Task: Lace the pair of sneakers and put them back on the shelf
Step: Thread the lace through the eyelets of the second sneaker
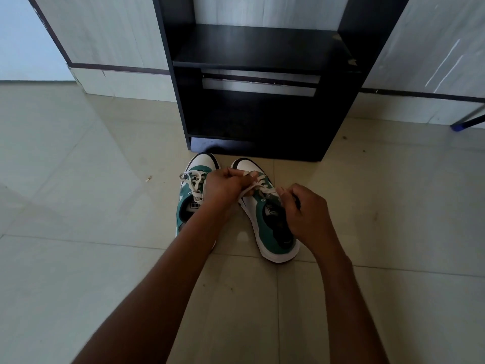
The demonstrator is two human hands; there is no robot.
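Note:
Two green-and-white sneakers stand side by side on the tiled floor, toes toward a black shelf unit [262, 59]. The left sneaker [193, 190] has white laces lying in loose loops over its tongue. Over the right sneaker [270, 227] both hands work a white lace [262, 191]. My left hand [225, 186] pinches one stretch of it above the shoe's front eyelets. My right hand [307, 214] grips the other end beside the tongue. The lace runs taut between the two hands. My left forearm hides the left sneaker's heel.
The shelf unit stands against a pale panelled wall, with an upper board and a lower compartment [259, 119] holding nothing. A blue-tipped furniture leg [467, 120] pokes in at the right. Pale floor tiles [78, 206] stretch all around the shoes.

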